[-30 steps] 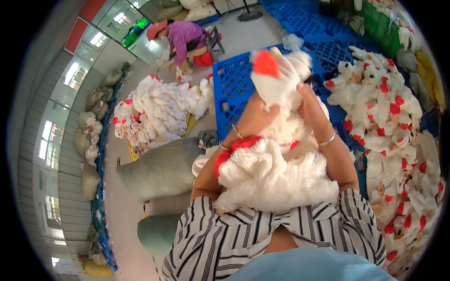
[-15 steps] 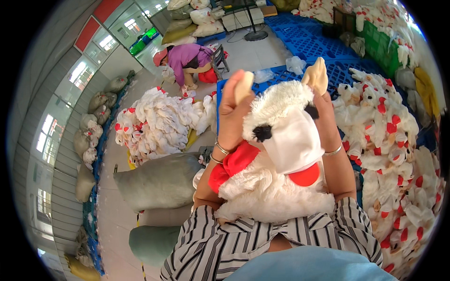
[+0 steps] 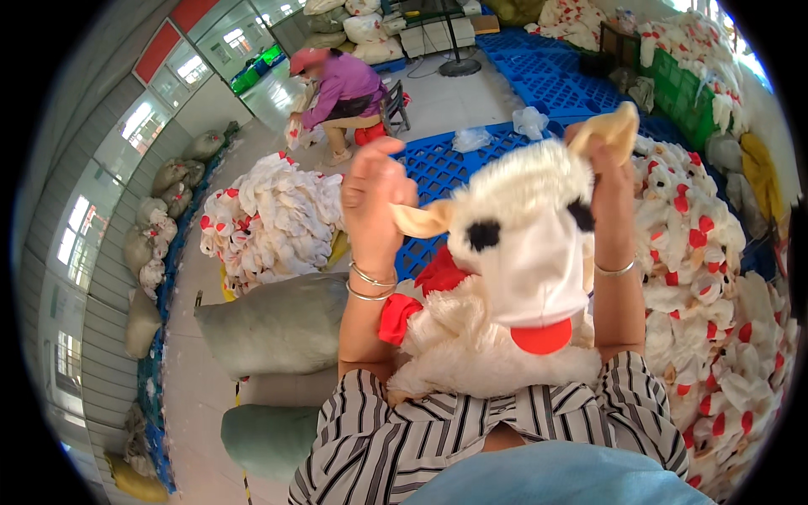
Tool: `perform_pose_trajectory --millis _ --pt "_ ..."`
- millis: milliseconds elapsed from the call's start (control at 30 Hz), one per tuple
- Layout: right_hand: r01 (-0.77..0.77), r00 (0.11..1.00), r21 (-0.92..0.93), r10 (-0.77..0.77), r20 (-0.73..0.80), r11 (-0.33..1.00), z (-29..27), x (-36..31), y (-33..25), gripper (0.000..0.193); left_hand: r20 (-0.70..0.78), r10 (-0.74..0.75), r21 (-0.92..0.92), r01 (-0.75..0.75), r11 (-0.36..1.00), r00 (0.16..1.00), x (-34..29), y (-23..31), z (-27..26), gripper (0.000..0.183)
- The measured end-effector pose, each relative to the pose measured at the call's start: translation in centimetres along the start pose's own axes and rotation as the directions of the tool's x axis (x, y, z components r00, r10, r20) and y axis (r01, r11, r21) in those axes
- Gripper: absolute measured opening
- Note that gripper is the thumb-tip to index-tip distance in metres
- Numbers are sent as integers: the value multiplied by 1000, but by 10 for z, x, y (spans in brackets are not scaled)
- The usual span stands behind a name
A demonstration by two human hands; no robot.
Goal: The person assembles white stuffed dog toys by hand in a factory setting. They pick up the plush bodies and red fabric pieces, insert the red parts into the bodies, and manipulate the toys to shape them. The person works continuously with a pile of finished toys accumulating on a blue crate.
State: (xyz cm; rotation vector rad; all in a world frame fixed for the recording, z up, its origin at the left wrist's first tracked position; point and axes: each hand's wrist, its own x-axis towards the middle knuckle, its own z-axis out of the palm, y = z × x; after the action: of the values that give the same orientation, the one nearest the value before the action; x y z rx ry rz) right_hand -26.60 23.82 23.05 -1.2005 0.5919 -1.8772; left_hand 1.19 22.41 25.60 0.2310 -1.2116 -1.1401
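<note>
A white plush lamb (image 3: 539,252) with black eye patches, a smooth white muzzle and a red tongue faces me upright, its fluffy lower body against my striped shirt. At the upper right, my right hand (image 3: 601,164) grips the lamb's cream ear (image 3: 614,135); the ear partly hides its fingers. My left hand (image 3: 374,198) is raised beside the other ear (image 3: 422,220), its blurred fingers loosely curved and apart. That ear's tip meets the lower palm, outside the fingers. Red cloth (image 3: 442,271) hangs at the lamb's left side.
Heaps of white-and-red plush pieces lie right (image 3: 699,252) and left (image 3: 273,223). Stuffed grey-green sacks (image 3: 273,326) lie at my left. Blue pallets (image 3: 446,172) stretch behind the lamb. A seated person in purple (image 3: 345,88) handles plush; a green crate (image 3: 682,97) stands far right.
My left hand has moved left and down from around the ear, which now points sideways. The lamb has shifted slightly right and turned more upright. The seated person has straightened up.
</note>
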Motion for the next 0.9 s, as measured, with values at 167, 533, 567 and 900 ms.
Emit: perform_pose_trajectory --millis 167,533,567,900 --pt "68 981 126 -43 -191 990 -19 7 3 26 -66 86 -36 -89 995 994 3 14 -28 16" --pt "54 997 86 -48 -68 995 -2 -14 9 18 -287 49 256 27 966 957 2 -7 -79 14" --pt "29 999 78 -26 -36 997 1 -13 11 17 -310 20 320 84 944 950 6 -14 -89 14" --pt "39 995 79 -31 -96 996 -8 3 18 24 -307 -11 557 189 809 952 -10 -26 -129 29"
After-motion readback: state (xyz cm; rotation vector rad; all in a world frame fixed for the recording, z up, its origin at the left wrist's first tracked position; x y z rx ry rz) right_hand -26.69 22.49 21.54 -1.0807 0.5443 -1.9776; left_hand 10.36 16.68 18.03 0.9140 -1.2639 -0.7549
